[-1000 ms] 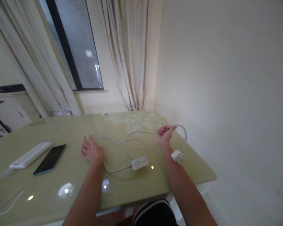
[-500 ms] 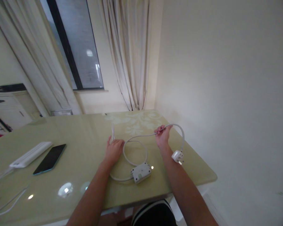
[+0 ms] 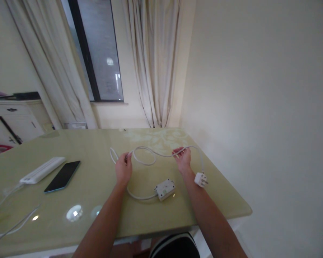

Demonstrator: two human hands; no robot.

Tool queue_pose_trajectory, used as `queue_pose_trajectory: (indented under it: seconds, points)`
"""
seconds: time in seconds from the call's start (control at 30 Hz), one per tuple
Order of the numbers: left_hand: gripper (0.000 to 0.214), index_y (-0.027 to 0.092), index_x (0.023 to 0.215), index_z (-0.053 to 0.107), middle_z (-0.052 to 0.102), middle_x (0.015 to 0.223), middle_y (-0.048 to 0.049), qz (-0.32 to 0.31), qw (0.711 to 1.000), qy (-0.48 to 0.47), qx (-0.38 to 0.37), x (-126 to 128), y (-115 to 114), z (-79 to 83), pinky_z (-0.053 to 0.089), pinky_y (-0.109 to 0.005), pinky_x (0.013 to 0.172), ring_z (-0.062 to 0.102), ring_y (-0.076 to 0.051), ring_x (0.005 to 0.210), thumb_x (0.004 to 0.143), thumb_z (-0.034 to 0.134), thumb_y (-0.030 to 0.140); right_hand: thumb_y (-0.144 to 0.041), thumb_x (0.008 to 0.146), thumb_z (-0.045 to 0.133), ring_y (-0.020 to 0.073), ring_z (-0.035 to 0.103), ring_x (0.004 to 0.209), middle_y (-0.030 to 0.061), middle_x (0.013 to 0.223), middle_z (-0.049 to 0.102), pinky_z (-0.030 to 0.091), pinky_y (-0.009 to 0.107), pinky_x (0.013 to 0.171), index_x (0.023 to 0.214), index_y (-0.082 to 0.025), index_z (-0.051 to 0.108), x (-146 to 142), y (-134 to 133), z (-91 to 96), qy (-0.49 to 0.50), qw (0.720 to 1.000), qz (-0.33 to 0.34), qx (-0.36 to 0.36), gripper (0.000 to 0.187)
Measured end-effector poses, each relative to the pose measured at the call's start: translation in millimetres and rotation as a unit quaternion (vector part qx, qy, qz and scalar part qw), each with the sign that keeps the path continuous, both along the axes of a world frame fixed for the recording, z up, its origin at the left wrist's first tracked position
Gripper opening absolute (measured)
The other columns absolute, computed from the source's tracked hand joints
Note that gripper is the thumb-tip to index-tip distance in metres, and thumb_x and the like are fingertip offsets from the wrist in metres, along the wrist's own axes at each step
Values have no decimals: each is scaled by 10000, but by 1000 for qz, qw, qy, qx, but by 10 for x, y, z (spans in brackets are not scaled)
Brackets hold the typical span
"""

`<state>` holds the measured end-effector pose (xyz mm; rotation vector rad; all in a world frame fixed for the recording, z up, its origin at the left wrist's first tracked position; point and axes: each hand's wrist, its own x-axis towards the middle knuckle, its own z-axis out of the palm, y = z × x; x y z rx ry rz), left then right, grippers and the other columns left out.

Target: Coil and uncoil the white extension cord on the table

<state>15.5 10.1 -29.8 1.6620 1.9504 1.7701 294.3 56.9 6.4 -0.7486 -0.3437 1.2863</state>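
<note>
A white power cord [image 3: 145,163] stretches between my two hands above the table, with a loose loop in the middle. My left hand [image 3: 123,168] is closed on the cord, and a small bend of it sticks out beyond the fingers. My right hand [image 3: 182,157] holds the cord farther right, its fingers curled round it. From there the cord arcs over and a white plug [image 3: 201,179] with metal pins hangs beside my right forearm. Below the hands, a white box [image 3: 164,189] with screws at its corners lies on the table, joined to the cord that runs toward my left hand.
The glossy table [image 3: 97,150] meets a plain wall on the right. At its left lie a white power strip [image 3: 43,170], a dark phone [image 3: 62,176] and thin white cables [image 3: 14,227]. Behind stand a curtained window [image 3: 102,53] and a white cabinet [image 3: 24,118].
The left hand has lifted and turned, raising the cord. The loop has moved up, away from the box. The right hand has shifted slightly, and the plug has swung round. The view has turned a little left.
</note>
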Motion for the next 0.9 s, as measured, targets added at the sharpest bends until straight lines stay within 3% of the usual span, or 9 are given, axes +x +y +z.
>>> queue_pose_trajectory:
  seconds: [0.13,0.4,0.7,0.9]
  points:
    - [496,165,1037,721,769,915,-115,-13,1000,10,-16,1,23,-32,517,-361,748,686,-237,772,965,435,564,-357,991,372,149,692,683,-9,669,680,595,301,716,809,-220,504,18,46,-86,-1,998,-15,-59,263]
    - [459,158,1039,727,768,914,-119,-46,998,25,-27,9,46,-92,526,-365,752,687,-237,766,955,461,523,-325,977,357,180,681,644,1,620,654,601,355,694,802,-222,475,-19,102,-235,31,989,21,-143,235]
    - [409,169,1010,763,687,948,-112,-42,997,52,26,-14,58,-102,532,-399,850,657,-249,872,950,474,452,-355,976,387,193,723,725,56,758,715,596,360,734,829,-218,495,-7,111,-272,68,984,69,-146,228]
    - [380,202,1035,779,655,931,-94,-55,997,54,32,-19,62,-116,529,-407,881,636,-251,904,959,477,419,-314,993,322,166,735,697,52,763,720,615,335,730,796,-224,483,23,124,-295,69,989,53,-116,270]
